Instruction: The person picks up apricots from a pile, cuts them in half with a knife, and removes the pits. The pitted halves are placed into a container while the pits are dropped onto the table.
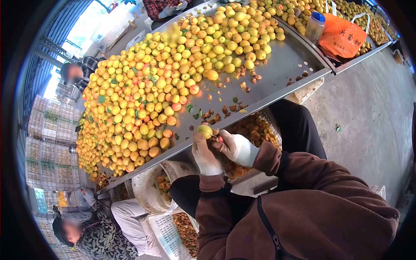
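Observation:
My left hand [206,157], in a white glove, grips a yellow-green apricot [204,131] between thumb and fingers near the metal table's edge. Gloved in white too, my right hand [241,150] closes around a small tool with a red handle [219,139]. The tool's thin metal end reaches the apricot's side; its exact kind is hard to make out. Both hands are close together above a crate of split orange apricot pieces [264,132], partly hidden below them. Beyond them, a large heap of whole apricots [143,93] covers much of the table.
Apricot stones and leaf bits lie along the metal table [286,60]. A white bucket [145,190] and a crate of brown stones [186,234] stand below its edge. An orange bag [342,35] and a blue-lidded jar [315,27] sit at upper right. Other people work around the table.

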A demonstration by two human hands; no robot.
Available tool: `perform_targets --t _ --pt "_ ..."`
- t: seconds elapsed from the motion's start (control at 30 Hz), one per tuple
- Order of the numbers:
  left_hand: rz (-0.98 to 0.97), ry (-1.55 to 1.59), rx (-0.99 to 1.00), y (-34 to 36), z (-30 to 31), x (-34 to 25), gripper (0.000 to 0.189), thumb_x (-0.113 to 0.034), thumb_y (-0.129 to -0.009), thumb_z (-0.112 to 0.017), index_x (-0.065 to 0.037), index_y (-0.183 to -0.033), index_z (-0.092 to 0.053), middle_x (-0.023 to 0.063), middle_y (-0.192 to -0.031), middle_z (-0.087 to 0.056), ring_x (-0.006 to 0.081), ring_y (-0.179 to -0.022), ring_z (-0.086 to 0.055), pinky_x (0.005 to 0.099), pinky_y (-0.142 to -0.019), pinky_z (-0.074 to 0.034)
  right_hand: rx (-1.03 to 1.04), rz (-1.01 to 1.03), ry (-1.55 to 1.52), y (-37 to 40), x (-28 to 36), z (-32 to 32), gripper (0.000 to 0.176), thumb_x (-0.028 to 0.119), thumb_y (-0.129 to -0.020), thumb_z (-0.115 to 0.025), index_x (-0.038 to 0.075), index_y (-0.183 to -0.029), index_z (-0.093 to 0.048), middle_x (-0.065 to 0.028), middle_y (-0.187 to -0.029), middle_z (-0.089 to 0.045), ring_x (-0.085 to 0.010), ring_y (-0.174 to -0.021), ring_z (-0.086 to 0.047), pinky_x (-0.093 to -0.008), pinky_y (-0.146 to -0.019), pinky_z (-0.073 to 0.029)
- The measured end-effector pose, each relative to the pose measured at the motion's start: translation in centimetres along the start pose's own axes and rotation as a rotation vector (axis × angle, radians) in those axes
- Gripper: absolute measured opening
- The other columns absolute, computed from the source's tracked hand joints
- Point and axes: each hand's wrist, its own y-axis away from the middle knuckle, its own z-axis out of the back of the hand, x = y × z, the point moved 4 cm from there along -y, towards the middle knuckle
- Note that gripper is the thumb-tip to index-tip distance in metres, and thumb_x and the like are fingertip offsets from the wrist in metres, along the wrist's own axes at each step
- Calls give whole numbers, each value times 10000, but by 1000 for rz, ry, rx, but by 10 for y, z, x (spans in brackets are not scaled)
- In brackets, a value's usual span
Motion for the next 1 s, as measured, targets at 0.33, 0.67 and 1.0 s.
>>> perform_targets --t 0.33,0.67,1.0 --pt "-182 -127 -68 -8 12 12 435 -164 -963 -564 -13 -1360 -472 85 -986 -629 140 -883 -592 256 -755 -511 -138 95 -58 1 -22 -14 217 287 -936 -555 79 -972 -504 -237 -749 -589 -452 -739 -602 -465 -578 -478" --pt "-67 -140 -3 0 4 0 450 -374 -1015 -446 -6 -1265 -515 112 -967 -677 139 -760 -609 244 -669 -494 -2 34 33 3 -1 -1 343 356 -940 -565 99 -1155 -491 -201 -846 -623 -429 -806 -612 -453 -649 -504" --pt "242 203 -2 3 4 28 548 -522 -1011 -367 -13 -1050 -565 173 -1061 -672 199 -874 -630 276 -739 -508 28 11 198 7 -25 -12 283 304 -928 -550 94 -1099 -470 -208 -825 -637 -425 -787 -626 -469 -639 -503"
